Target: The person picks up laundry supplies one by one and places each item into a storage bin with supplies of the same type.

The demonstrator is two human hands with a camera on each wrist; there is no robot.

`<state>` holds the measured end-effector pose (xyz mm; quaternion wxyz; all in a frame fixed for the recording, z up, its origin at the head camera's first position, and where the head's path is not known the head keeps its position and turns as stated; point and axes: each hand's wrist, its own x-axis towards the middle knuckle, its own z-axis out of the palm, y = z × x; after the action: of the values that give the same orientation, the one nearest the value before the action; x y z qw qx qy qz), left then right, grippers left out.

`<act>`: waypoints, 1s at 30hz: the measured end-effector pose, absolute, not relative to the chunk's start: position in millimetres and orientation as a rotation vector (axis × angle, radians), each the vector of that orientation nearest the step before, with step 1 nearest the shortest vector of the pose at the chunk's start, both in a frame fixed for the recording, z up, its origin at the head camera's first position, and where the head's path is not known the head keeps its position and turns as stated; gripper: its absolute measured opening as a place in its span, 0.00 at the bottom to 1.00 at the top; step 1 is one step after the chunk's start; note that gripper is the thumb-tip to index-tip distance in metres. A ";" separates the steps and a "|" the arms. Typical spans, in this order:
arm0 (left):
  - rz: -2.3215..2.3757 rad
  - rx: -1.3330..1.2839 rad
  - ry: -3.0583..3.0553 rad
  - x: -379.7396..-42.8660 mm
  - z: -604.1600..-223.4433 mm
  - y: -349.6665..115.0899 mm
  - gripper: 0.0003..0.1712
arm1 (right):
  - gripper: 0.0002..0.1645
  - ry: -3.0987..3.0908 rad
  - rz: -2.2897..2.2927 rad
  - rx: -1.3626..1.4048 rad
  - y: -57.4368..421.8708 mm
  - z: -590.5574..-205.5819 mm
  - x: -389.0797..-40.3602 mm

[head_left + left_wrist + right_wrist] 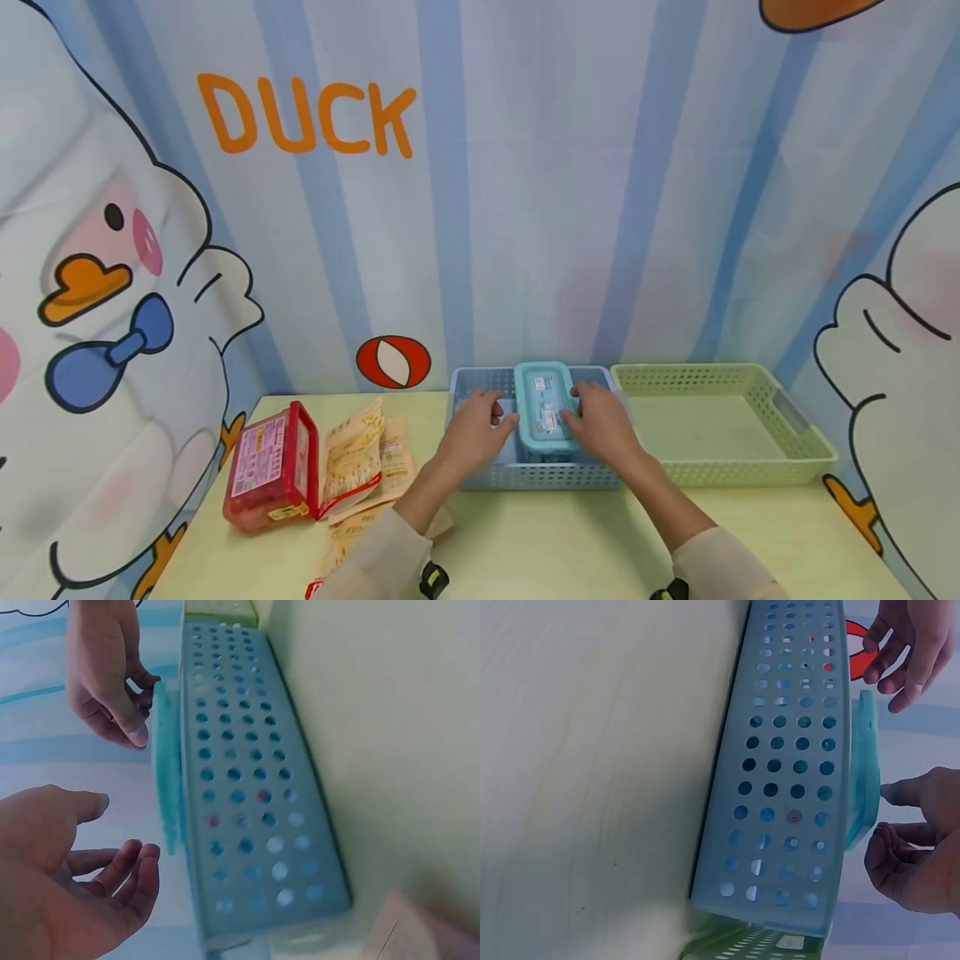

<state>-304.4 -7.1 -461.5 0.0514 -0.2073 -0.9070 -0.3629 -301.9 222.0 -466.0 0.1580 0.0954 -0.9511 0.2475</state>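
Observation:
A turquoise lidded container (544, 404) stands inside a blue perforated basket (547, 477), its lid rising above the rim. To its left is my left hand (477, 428), loosely bent, with a gap between it and the lid and nothing held. My right hand (602, 423) is at the container's right edge. In the right wrist view, the thumb of the right hand (934, 847) reaches the lid (868, 769) or nearly so; contact is hard to tell. The basket wall hides the container's lower part.
A green perforated basket (720, 474) adjoins the blue one on the right. On the left of the table (540, 550) lie a red plastic box (272, 468) with a label and several yellowish pouches (352, 460). A striped curtain (525, 208) hangs behind.

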 end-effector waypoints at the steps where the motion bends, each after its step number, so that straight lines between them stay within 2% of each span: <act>1: -1.089 -0.637 -2.754 -304.3 -458.7 -9.9 0.27 | 0.21 -2.718 0.713 0.284 221.1 -464.3 -302.0; 7: -1.025 -0.663 -2.720 -302.4 -443.1 -31.3 0.24 | 0.22 -2.703 0.793 0.368 212.2 -456.6 -303.1; 16: -0.961 -0.599 -2.740 -303.7 -427.4 -73.5 0.26 | 0.23 -2.668 0.827 0.517 193.8 -442.9 -302.3; 30: -0.914 -0.429 -2.852 -296.7 -423.6 -137.0 0.29 | 0.26 -2.638 0.902 0.675 155.7 -438.0 -302.5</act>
<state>-296.7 -137.0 -423.6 0.0581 -0.1416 -0.9410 -0.3018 -302.5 155.7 -438.0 0.1362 0.2332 -0.9111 0.3114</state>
